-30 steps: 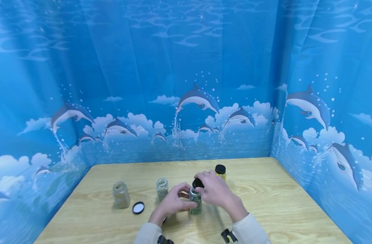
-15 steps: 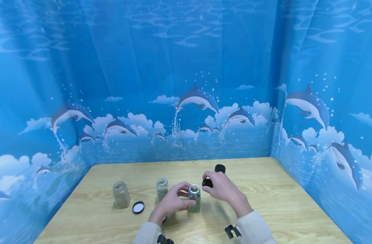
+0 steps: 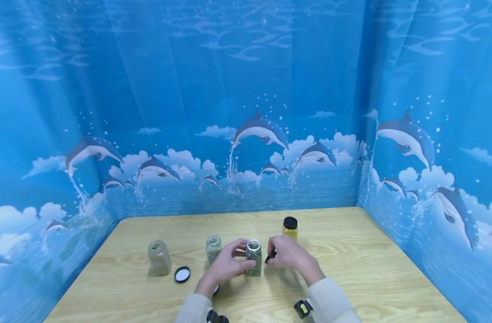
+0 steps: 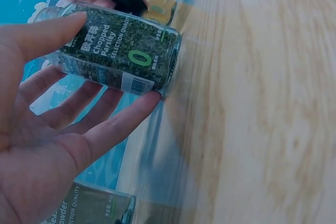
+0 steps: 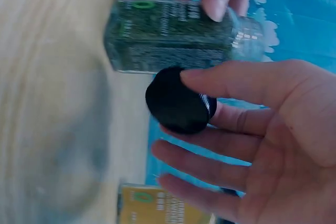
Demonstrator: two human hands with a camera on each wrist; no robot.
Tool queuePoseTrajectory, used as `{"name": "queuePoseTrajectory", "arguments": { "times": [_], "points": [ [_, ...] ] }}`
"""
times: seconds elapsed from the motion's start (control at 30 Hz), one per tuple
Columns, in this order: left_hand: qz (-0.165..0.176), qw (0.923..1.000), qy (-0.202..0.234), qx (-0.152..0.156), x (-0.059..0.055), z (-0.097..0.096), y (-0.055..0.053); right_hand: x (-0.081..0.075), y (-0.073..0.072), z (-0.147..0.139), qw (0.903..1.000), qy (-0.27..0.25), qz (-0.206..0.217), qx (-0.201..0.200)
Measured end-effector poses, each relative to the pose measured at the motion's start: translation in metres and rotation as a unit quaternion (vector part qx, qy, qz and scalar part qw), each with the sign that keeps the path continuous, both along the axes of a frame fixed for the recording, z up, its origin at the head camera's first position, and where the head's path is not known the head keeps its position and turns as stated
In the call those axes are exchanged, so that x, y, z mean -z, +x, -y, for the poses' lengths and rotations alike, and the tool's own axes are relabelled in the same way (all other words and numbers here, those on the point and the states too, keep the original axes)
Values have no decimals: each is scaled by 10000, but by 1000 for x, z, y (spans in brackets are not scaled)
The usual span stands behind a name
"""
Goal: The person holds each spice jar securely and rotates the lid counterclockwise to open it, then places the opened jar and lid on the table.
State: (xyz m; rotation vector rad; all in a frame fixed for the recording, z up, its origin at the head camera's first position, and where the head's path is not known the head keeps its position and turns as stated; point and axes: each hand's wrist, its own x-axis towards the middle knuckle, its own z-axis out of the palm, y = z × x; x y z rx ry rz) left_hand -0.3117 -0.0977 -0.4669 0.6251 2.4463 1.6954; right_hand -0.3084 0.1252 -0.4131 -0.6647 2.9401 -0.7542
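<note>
My left hand (image 3: 228, 263) grips an uncapped glass spice jar of green flakes (image 3: 254, 256), thumb on the near side and fingers around the far side. In the left wrist view the jar's label (image 4: 107, 40) reads "Chopped Parsley". The jar stands upright on the wooden table. Just right of it, my right hand (image 3: 292, 254) pinches a black screw lid (image 5: 176, 100) between thumb and fingers. That lid is tilted on edge, low beside the jar and apart from its mouth.
A yellow-filled jar with a black cap (image 3: 290, 228) stands behind my right hand. Two uncapped glass jars, one far left (image 3: 159, 259) and one nearer (image 3: 213, 246), stand on the table (image 3: 375, 264). A lid (image 3: 182, 274) lies white side up; another is partly hidden by my left wrist.
My right hand has lifted the black lid off the parsley jar, moved it right, then lowered and tipped it toward the table. My left hand still holds the jar, now slightly further left.
</note>
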Motion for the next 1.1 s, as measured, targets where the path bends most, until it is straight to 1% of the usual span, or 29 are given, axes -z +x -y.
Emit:
{"name": "queuePoseTrajectory", "arguments": {
  "times": [0.2,0.3,0.43,0.5,0.63,0.83,0.97,1.1],
  "points": [
    [-82,9998,25,-156,0,0,0,13,-6,3,9996,234,-113,84],
    [-87,9997,14,-218,-1,-1,1,19,-7,4,9997,224,-103,77],
    [-119,9996,-23,-240,-1,-2,1,23,-7,6,9998,175,-112,29],
    [-132,9996,-38,-248,-1,-2,1,23,-7,6,9997,212,-69,16],
    [-128,9995,-79,-280,-1,-2,2,23,-5,6,9990,450,49,43],
    [-18,9995,-64,-316,0,-2,1,22,-3,7,9966,809,97,118],
    [-81,9993,-119,-336,-1,-2,1,25,-4,8,9942,1058,-117,137],
    [-217,9988,-223,-372,-1,-3,1,28,-4,10,9925,1145,-401,148]
  ]
}}
